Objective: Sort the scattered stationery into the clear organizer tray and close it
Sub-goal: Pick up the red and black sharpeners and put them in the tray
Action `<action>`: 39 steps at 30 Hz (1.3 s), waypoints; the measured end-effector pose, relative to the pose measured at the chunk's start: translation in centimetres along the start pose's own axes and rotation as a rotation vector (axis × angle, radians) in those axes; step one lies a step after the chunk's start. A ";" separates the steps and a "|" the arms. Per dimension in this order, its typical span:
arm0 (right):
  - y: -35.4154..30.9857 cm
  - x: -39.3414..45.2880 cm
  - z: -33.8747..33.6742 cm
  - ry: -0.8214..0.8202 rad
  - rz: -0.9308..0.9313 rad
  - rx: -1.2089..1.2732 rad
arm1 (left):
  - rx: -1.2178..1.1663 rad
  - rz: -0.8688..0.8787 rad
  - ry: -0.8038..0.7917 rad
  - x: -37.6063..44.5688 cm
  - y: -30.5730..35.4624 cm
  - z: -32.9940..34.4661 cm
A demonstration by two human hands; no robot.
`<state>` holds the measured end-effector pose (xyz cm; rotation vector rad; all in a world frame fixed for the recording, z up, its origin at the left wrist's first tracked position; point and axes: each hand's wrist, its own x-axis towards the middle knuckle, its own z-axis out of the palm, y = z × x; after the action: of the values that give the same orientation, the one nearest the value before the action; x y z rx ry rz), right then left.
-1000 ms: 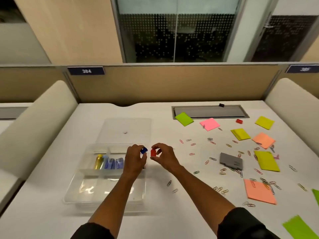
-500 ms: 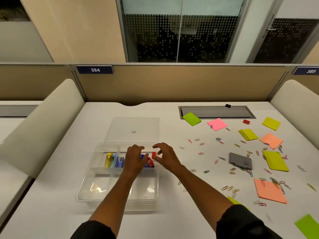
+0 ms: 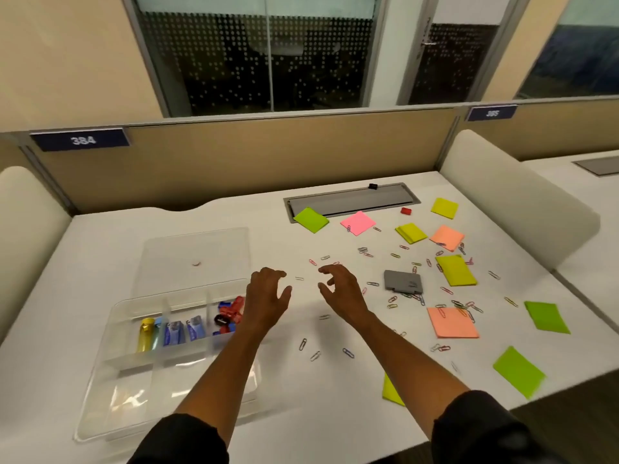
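The clear organizer tray [image 3: 100,390] lies open at the front left, its lid [image 3: 197,259] flat behind it. Its back compartments hold a yellow tube [image 3: 145,334], blue items [image 3: 174,333] and red and blue sharpeners [image 3: 229,314]. My left hand [image 3: 268,296] hovers just right of the tray, fingers relaxed and holding nothing. Level with it and a little to the right, my right hand [image 3: 338,293] is also loose and holds nothing. Paper clips [image 3: 395,301], coloured sticky notes [image 3: 452,321] and a grey box [image 3: 403,282] are scattered to the right.
A small red sharpener [image 3: 406,211] lies near the grey cable hatch [image 3: 351,202] at the back. Padded dividers [image 3: 516,199] bound the desk on both sides. More green notes [image 3: 517,371] lie by the front right edge.
Both hands dropped the blue and red sharpeners into the tray's back right compartment, then lifted out and moved right, now holding nothing. The view swung to the right.
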<state>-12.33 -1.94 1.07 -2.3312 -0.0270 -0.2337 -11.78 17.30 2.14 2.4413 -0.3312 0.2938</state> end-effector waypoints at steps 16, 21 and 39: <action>16.3 7.4 -14.2 0.097 0.192 0.006 | -0.024 0.063 -0.146 9.3 12.2 14.0; 21.1 11.7 -17.0 0.087 0.177 -0.013 | -0.050 0.035 -0.167 12.7 14.9 18.3; 31.5 27.2 -18.3 0.039 0.196 0.054 | 0.010 -0.041 -0.240 26.4 15.3 28.2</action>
<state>14.35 -38.45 -4.02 -2.2567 0.2109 -0.1779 11.99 -16.43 -2.97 2.4932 -0.3831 -0.0161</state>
